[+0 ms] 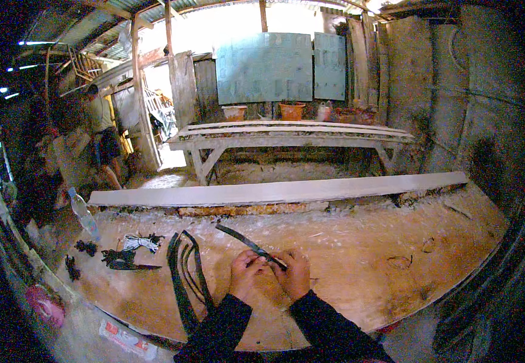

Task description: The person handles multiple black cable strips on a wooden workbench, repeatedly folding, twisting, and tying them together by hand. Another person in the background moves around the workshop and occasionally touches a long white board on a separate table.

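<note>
Both hands, the left hand point(245, 270) and right hand point(294, 272), pinch one dark strap point(247, 242) between closed fingers over the wooden table point(359, 260). Just left lies one looped bundle of black straps point(185, 272), then one white cord coil point(140, 242) and one plastic bottle point(83, 214).

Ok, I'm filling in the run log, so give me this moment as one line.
left hand + right hand: both grip black strap | black loops left of hands | wooden worktop | plank behind
</note>
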A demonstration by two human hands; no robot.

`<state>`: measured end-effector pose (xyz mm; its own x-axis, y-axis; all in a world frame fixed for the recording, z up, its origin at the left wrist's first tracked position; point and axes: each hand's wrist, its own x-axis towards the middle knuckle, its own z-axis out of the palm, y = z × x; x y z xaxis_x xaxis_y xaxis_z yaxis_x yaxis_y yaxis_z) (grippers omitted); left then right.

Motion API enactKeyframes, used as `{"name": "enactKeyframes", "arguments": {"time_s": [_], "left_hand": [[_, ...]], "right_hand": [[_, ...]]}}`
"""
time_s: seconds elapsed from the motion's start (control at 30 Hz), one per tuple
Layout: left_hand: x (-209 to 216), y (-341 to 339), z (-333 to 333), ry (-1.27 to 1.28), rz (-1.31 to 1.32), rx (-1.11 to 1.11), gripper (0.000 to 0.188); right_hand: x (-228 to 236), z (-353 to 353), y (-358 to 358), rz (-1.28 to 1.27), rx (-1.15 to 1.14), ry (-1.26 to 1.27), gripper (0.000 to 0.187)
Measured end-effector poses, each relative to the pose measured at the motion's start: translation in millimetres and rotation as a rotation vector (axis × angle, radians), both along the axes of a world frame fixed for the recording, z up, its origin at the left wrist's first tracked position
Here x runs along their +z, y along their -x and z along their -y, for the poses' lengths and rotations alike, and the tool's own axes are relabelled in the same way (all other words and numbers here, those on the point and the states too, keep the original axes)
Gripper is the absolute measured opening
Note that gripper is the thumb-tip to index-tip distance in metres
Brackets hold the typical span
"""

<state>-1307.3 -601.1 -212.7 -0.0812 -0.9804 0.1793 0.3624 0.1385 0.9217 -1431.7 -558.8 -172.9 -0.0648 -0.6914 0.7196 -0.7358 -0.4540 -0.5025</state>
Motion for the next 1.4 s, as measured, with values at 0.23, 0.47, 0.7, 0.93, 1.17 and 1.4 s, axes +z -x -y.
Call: {"name": "enactKeyframes", "arguments": {"time_s": [0.23, 0.47, 0.7, 0.93, 1.17, 1.4], "left_hand": [[4, 3, -4, 0.01, -0.051, -0.045, 0.016], [16, 1, -11, -0.047, 0.055, -0.121, 0.015], [13, 0, -8, -0.034, 0.095, -0.096, 0.015], [18, 0, -13, -0.058, 0.023, -0.107, 0.013], [28, -7, -20, -0.272, -0.091, -0.158, 0.015], [35, -9, -27, -0.157, 0.043, -0.022, 0.011]], "right_hand": [[-8, 5, -1, 0.195, 0.133, -0.143, 0.018], [-13, 8, 1, 0.249, 0.223, -0.132, 0.015], [-12, 7, 4, 0.479, 0.3, -0.34, 0.013], [-7, 9, 8, 0.672, 0.486, -0.481, 0.013], [13, 0, 17, 0.898, 0.622, -0.848, 0.009], [1, 2, 14, 0.948, 0.818, -0.896, 0.019]]}}
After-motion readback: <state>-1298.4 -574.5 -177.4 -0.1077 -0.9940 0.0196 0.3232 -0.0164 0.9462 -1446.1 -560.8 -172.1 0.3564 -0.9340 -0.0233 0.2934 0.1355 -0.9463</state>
